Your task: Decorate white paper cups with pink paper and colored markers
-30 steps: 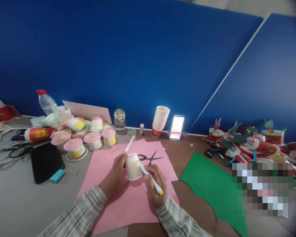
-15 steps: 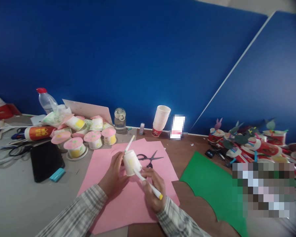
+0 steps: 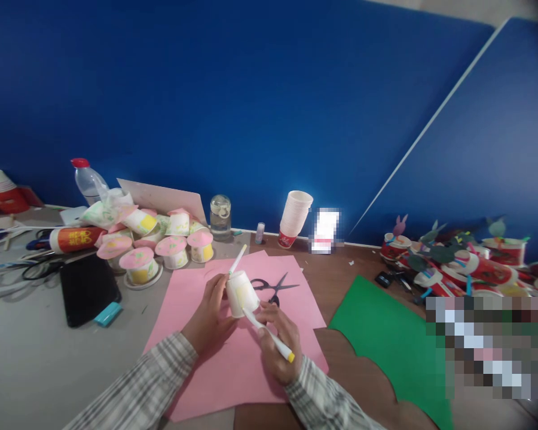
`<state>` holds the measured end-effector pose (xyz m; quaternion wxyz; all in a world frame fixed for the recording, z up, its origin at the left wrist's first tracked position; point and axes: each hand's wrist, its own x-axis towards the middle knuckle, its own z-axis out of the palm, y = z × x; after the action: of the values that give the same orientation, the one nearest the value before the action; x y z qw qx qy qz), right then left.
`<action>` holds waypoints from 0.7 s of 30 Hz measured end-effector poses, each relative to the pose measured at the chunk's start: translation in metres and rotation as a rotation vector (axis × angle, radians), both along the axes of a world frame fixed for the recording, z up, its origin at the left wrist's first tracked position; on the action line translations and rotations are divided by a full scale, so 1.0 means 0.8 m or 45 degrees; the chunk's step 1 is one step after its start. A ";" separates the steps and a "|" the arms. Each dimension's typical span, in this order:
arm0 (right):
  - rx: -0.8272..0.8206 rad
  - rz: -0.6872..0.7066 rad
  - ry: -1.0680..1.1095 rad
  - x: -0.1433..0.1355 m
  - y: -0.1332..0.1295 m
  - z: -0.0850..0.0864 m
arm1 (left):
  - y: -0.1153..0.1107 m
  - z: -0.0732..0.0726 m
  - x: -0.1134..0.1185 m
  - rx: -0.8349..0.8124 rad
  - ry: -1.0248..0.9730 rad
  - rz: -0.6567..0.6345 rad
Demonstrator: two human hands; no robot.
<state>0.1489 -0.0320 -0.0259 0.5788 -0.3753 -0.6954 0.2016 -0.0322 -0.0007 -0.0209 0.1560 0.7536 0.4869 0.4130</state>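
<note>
My left hand (image 3: pixel 213 310) is closed around a white paper cup (image 3: pixel 250 291), held tilted with its rim toward me. A pale yellow patch shows on the cup's side. In my right hand (image 3: pixel 281 343) is a white marker (image 3: pixel 275 341) with a yellow end, its tip against the cup wall. A second slim white pen (image 3: pixel 237 260) sticks up beside the cup near my left fingertips; its lower end is hidden. Pink paper (image 3: pixel 206 364) lies under both hands. Black scissors (image 3: pixel 275 289) rest on it with spread blades, partly hidden behind the cup.
Decorated cups with pink tops (image 3: pixel 172 251) crowd the left. Closer are a black tablet-like slab (image 3: pixel 87 292) and a turquoise cap (image 3: pixel 108 314). A cup stack (image 3: pixel 295 216) and a water bottle (image 3: pixel 220 218) stand behind. Green paper (image 3: pixel 385 340) and red cup crafts (image 3: pixel 479 269) occupy the right.
The yellow patch on the cup looks somewhat larger, and the cup has turned slightly. Both hands keep their grips. The whole view has shifted a little.
</note>
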 end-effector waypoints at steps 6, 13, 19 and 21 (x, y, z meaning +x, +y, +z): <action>0.018 -0.081 0.042 -0.001 0.001 0.003 | 0.000 0.001 0.000 -0.026 -0.007 -0.003; 0.033 -0.030 0.023 -0.004 0.001 0.003 | -0.001 0.001 0.000 -0.043 -0.010 -0.035; 0.053 -0.066 0.045 -0.004 0.000 0.005 | -0.002 0.002 0.000 -0.006 0.037 -0.027; 0.054 -0.063 0.058 -0.004 0.000 0.007 | -0.002 0.002 0.000 0.015 0.074 -0.026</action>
<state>0.1454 -0.0317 -0.0204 0.6070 -0.3754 -0.6767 0.1809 -0.0323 -0.0027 -0.0194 0.1415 0.7711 0.4810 0.3924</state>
